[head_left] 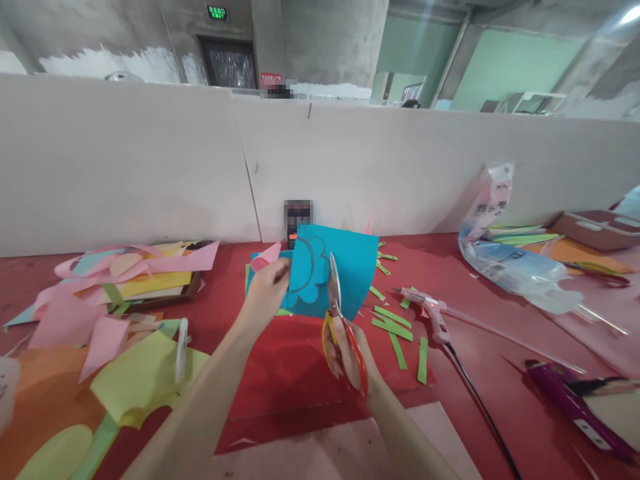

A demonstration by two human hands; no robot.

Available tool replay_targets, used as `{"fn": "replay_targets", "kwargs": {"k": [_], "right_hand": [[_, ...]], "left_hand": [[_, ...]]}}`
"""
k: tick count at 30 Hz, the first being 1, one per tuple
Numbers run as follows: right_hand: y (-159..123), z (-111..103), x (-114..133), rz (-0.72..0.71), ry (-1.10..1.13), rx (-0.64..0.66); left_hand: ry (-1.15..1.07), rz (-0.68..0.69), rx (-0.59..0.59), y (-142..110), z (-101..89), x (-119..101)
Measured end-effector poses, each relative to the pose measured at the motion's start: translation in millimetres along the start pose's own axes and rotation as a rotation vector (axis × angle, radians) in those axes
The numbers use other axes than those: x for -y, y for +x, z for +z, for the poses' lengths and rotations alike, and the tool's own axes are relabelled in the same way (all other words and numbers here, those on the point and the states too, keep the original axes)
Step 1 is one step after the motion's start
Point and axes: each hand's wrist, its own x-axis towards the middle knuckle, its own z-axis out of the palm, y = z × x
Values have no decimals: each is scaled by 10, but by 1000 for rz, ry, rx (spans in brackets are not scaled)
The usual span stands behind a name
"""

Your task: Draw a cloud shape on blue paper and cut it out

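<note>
My left hand (267, 288) pinches the left edge of a blue sheet of paper (350, 263) and holds it up above the red table (280, 367). A dark curved outline is drawn on the sheet. My right hand (345, 353) grips red and yellow handled scissors (336, 300). Their blades point upward and lie against the sheet near the drawn line. A small pink scrap (265, 257) shows just above my left fingers.
Pink, yellow and orange paper scraps (100, 313) pile at the left, with a white pen (181, 340). Green strips (395, 327) lie right of the scissors. A pink glue gun (433, 313) with a black cord, a plastic bag (515, 267) and a purple tool (575, 400) are at the right.
</note>
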Motion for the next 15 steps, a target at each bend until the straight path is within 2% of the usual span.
{"fn": "replay_targets", "kwargs": {"k": [3,6,8,11,14,15], "right_hand": [[28,-32,-36,-40,19,10],[24,-30,-9,-46,14,2],[10,-19,23,-32,1,-21],[-11,-6,45,-32,-44,-32],[-23,-8,20,-62,-125,-30],[-25,-12,7,-72,-149,-29]], "left_hand": [[-30,72,214,-64,84,5],[-177,19,306,-169,185,-41],[-238,-7,308,-232,267,-95],[-227,-3,167,-284,397,-150],[-235,24,-117,-293,501,-132],[-242,23,-174,-293,524,-116]]}}
